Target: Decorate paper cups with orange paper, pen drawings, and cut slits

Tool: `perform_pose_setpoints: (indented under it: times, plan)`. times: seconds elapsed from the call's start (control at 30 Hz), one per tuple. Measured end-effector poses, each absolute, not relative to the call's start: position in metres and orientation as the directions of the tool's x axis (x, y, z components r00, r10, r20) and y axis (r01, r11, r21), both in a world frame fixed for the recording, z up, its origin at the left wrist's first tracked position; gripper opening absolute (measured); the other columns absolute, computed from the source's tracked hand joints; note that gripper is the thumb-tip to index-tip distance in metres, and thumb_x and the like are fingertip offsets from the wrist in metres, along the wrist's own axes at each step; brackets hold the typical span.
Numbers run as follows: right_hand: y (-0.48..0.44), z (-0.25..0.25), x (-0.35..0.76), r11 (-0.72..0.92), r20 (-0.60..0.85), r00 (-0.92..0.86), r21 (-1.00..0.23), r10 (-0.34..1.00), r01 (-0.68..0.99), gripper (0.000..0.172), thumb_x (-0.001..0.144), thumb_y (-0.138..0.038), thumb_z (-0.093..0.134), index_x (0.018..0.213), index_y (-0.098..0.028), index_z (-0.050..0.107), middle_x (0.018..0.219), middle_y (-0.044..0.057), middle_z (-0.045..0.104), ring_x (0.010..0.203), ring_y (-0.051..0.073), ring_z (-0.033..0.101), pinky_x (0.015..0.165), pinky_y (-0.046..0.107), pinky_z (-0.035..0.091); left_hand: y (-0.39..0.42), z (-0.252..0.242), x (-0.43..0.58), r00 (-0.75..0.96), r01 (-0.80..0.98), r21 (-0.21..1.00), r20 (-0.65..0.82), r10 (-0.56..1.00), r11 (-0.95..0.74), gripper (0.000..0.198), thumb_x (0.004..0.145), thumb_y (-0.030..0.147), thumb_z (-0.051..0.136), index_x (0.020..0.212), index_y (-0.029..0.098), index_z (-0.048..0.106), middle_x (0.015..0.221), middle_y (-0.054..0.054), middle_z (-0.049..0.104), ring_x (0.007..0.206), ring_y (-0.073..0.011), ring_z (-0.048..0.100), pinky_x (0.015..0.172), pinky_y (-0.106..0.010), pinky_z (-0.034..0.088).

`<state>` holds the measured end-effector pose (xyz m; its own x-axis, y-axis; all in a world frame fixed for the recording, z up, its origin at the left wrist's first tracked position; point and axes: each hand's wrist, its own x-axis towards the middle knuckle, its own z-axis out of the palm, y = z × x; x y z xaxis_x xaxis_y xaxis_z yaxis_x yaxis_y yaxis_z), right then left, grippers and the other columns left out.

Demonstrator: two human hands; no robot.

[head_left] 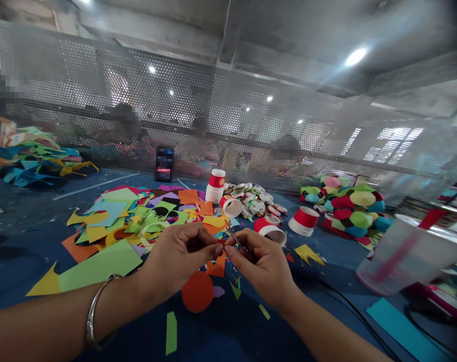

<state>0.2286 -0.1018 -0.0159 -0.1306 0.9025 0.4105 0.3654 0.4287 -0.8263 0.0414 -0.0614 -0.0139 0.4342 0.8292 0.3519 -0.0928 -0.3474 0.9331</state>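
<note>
My left hand (179, 256) is closed, thumb and forefinger pinching what looks like a small orange-red paper piece (222, 242), mostly hidden by the fingertips. Its wrist carries a silver bangle. My right hand (264, 264) is closed around a slim metal tool (236, 239) with a pointed tip; whether it is scissors or tweezers I cannot tell. The fingertips of both hands meet at the paper piece. Below them on the blue table lies an orange paper disc (197, 291), with a cut orange scrap (217, 265) just above it.
Cut coloured paper (100, 259) heaps up at left. Behind my hands stand red-and-white paper cups (304, 221) and a pile of lids (256, 198). Folded paper balls (357, 206), a plastic drink cup (409, 256) and a black cable (349, 301) are at right. A phone (164, 163) stands behind.
</note>
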Motion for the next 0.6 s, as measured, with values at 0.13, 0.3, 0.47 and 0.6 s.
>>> perform_pose_setpoints:
  times: [0.13, 0.3, 0.47, 0.6]
  plan:
    - [-0.1018, -0.0135, 0.2263, 0.421, 0.406, -0.118, -0.836, 0.906, 0.353, 0.016, 0.088, -0.033, 0.064, 0.086, -0.017, 0.063, 0.064, -0.005, 0.045, 0.055, 0.009, 0.034, 0.047, 0.023, 0.026, -0.0631, -0.0120, 0.0402, 0.425, -0.037, 0.899, 0.410, 0.807, -0.437, 0.013, 0.078, 0.027, 0.071, 0.073, 0.016, 0.066, 0.072, -0.003, 0.067, 0.069, -0.0137, 0.062, 0.066, -0.027, 0.051]
    - [-0.1008, -0.0123, 0.2240, 0.387, 0.375, -0.101, -0.865, 0.921, 0.318, 0.019, 0.085, -0.034, 0.066, 0.081, -0.016, 0.059, 0.062, -0.006, 0.040, 0.054, 0.009, 0.032, 0.047, 0.023, 0.025, -0.0649, -0.0110, 0.0372, 0.399, 0.065, 0.838, 0.475, 0.784, -0.541, 0.015, 0.080, 0.026, 0.068, 0.070, 0.017, 0.060, 0.072, -0.001, 0.065, 0.066, -0.0128, 0.060, 0.062, -0.026, 0.049]
    - [-0.0980, -0.0111, 0.2228, 0.384, 0.366, -0.117, -0.883, 0.923, 0.271, 0.017, 0.085, -0.032, 0.066, 0.082, -0.017, 0.058, 0.066, -0.005, 0.044, 0.057, 0.009, 0.035, 0.050, 0.023, 0.029, -0.0636, -0.0120, 0.0352, 0.420, 0.075, 0.814, 0.497, 0.759, -0.575, 0.015, 0.082, 0.025, 0.066, 0.072, 0.017, 0.059, 0.070, 0.001, 0.061, 0.065, -0.0115, 0.057, 0.060, -0.026, 0.047]
    - [-0.0979, -0.0096, 0.2236, 0.383, 0.356, -0.144, -0.884, 0.923, 0.267, 0.017, 0.086, -0.034, 0.066, 0.087, -0.018, 0.061, 0.070, -0.004, 0.049, 0.058, 0.009, 0.038, 0.051, 0.022, 0.032, -0.0609, -0.0133, 0.0366, 0.458, -0.051, 0.863, 0.467, 0.756, -0.503, 0.012, 0.084, 0.023, 0.065, 0.078, 0.017, 0.057, 0.072, 0.002, 0.060, 0.067, -0.0100, 0.057, 0.063, -0.024, 0.049]
